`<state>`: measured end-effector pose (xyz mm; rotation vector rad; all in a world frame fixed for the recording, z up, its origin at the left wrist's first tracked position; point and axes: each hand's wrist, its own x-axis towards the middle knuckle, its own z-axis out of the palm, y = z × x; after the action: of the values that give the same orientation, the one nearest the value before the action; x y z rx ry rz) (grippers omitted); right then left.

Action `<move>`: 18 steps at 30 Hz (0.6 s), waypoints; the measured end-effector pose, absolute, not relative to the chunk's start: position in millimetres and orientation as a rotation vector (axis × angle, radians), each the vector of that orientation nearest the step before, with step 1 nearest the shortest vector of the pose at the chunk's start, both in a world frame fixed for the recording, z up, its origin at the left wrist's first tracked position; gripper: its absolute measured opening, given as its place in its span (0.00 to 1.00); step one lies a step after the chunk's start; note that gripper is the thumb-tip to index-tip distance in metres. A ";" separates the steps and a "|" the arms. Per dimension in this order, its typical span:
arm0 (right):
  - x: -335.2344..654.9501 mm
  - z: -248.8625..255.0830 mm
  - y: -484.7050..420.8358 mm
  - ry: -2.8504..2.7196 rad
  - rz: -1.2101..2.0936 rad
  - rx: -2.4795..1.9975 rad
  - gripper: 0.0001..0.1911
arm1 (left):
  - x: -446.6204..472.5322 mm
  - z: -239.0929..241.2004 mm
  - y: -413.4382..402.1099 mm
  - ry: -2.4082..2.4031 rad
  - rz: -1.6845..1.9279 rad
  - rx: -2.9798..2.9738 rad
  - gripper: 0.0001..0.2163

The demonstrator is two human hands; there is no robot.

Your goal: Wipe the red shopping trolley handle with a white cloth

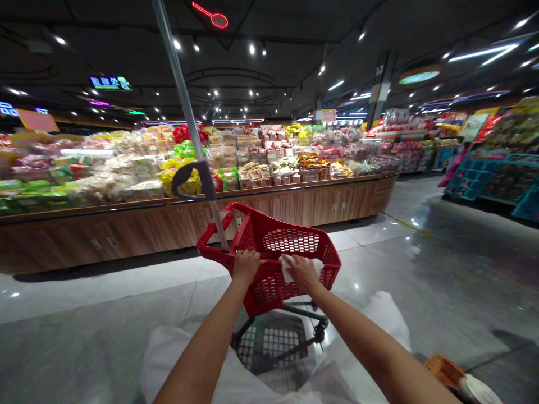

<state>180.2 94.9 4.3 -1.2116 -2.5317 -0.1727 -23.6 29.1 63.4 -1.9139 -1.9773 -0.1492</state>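
Observation:
A red plastic shopping cart (295,242) stands on the floor right in front of me, its basket empty as far as I can see. My left hand (245,265) is closed over the near rim of the cart. My right hand (301,271) is also on the near rim and presses a piece of white paper (287,271) against it. A grey pole with a dark handle (197,174) rises from the cart's left side. Under the basket sits a dark lower rack (273,342).
A long wooden display counter (295,205) piled with packaged snacks runs across ahead of the cart. More shelves of goods (497,163) stand at the right. Glossy grey floor tiles (442,264) stretch to the right and left. My white trousers and a shoe (458,379) show below.

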 end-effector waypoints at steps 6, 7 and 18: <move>130.6 15.4 87.9 -2.571 -0.176 -1.067 0.19 | -12.9 67.1 26.4 -1.984 -0.125 -1.945 0.13; 138.9 13.9 92.0 -2.604 -0.175 -1.054 0.19 | -13.6 67.9 25.4 -1.971 -0.123 -1.956 0.13; 247.5 -4.6 120.9 -2.514 -0.235 -1.367 0.26 | -13.0 65.7 25.8 -1.959 -0.169 -1.941 0.14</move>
<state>247.5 120.9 -4.6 -1.3668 -2.5144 -0.2348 -13.0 25.8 65.7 -1.9407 -1.9592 -0.1694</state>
